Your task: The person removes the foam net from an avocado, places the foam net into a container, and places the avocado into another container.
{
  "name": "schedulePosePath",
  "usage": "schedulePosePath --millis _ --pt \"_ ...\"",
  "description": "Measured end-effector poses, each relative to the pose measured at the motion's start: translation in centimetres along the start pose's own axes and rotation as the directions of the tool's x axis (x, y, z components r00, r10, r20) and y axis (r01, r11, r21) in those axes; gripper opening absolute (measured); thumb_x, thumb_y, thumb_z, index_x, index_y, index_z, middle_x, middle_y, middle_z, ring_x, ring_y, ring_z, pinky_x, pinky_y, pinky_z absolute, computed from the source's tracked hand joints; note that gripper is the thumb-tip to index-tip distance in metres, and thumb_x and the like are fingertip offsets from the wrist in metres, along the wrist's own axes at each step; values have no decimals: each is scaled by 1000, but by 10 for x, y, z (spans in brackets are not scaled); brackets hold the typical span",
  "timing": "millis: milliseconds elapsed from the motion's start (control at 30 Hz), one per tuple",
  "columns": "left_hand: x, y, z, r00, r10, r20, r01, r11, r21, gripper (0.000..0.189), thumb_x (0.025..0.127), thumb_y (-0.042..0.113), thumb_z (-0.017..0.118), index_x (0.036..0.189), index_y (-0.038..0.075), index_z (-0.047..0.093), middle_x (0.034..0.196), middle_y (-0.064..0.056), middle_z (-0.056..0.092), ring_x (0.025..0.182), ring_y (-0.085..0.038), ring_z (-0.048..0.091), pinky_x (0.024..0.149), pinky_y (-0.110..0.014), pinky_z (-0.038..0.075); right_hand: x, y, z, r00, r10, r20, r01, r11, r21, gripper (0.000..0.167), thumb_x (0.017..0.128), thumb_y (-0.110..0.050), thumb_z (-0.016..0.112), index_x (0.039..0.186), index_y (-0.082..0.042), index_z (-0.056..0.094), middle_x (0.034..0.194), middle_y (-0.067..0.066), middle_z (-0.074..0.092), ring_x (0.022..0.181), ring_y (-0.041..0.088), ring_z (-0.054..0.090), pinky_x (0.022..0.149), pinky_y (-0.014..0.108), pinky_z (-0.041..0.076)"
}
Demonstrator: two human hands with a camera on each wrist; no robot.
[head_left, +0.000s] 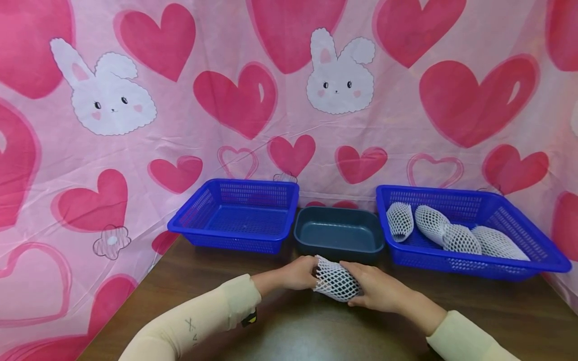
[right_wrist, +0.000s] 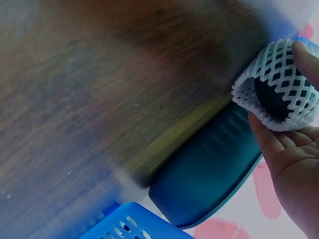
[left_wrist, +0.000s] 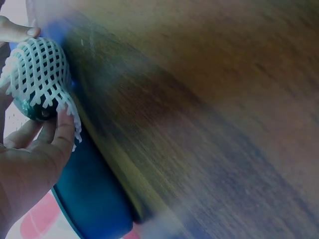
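Over the table, in the head view, both hands hold a white foam net sleeve with a dark, rounded thing inside. My left hand pinches the open left edge of the sleeve between thumb and fingers. Around the right end curls my right hand, thumb on the near side. The left wrist view shows a dark green, rounded thing poking out of the sleeve's mouth beside the left fingertips. From the right wrist, its smooth dark surface shows through the sleeve's other opening; its kind cannot be made out.
A dark teal tub stands just beyond the hands. To its left is a blue slotted basket with nothing in it. The blue basket at right holds several net-sleeved things. A pink heart-print cloth hangs behind.
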State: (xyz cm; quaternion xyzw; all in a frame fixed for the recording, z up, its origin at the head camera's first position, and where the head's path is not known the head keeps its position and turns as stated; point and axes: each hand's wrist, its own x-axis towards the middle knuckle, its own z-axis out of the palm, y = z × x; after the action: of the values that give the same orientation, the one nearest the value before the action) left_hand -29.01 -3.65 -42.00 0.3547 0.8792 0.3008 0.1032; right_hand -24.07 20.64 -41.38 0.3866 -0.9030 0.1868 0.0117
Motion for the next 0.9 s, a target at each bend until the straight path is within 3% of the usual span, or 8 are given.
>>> schedulePosePath --millis 433,900 --pt "2 2 4 1000 -15 7 15 999 -52 22 75 -3 72 84 7 55 69 7 46 61 -5 42 54 -18 37 0 -1 0 1000 4 10 -5 1000 10 81 76 -22 84 138 8 42 131 18 54 116 31 55 95 51 44" --pt "-2 1 4 999 -21 -25 20 999 -47 25 72 -4 71 73 10 50 62 9 41 54 -5 37 48 -19 31 0 1 -1 1000 -2 -20 1 1000 -1 70 76 -20 83 133 1 50 120 7 60 104 20 58 88 44 50"
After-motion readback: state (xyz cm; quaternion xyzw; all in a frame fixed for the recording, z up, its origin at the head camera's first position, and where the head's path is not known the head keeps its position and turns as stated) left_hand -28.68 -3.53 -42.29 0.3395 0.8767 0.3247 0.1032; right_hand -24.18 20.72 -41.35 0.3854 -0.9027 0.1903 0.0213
